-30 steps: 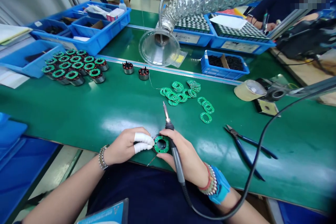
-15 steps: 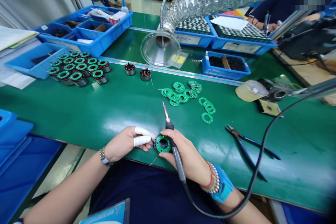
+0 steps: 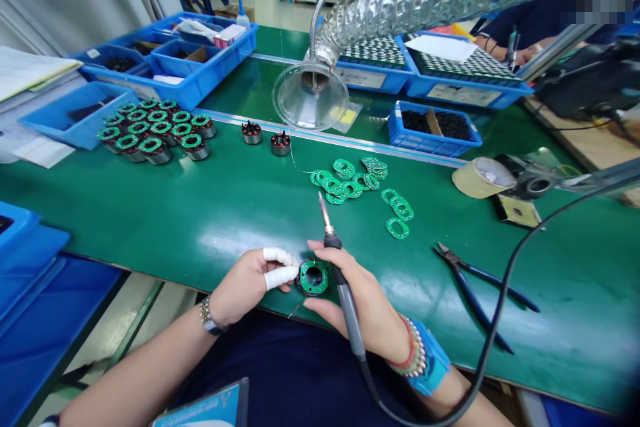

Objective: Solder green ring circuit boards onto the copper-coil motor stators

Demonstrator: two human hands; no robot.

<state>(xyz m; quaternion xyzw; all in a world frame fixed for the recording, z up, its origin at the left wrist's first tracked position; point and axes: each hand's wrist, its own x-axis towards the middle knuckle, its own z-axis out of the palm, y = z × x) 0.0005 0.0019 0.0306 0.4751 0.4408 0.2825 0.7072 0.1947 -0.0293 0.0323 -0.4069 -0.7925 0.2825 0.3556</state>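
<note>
A motor stator (image 3: 302,285) topped by a green ring-shaped circuit board (image 3: 323,276) is between my hands near the bench's front edge. Thin wire ends stick out from it. My left hand (image 3: 249,283), with white covers on thumb and forefinger, is pinched closed at the stator's left rim; what is between the fingertips is too small to make out. In my right hand (image 3: 367,297) lies a soldering iron (image 3: 346,303), its tip pointing up and away from the stator. My right thumb and forefinger are spread around the stator's right side, slightly off it.
Loose green ring boards (image 3: 350,188) lie ahead, and cutting pliers (image 3: 467,287) lie right. Board-topped stators (image 3: 160,130) cluster at left, near two bare ones (image 3: 251,133). A fume funnel (image 3: 311,97) hangs above. The iron's cable (image 3: 500,293) loops right. A co-worker's hand (image 3: 530,53) shows far right.
My right thumb and forefinger have loosened from the stator and spread apart. My left fingers have shifted slightly at its left rim. The whole view has moved a little.
</note>
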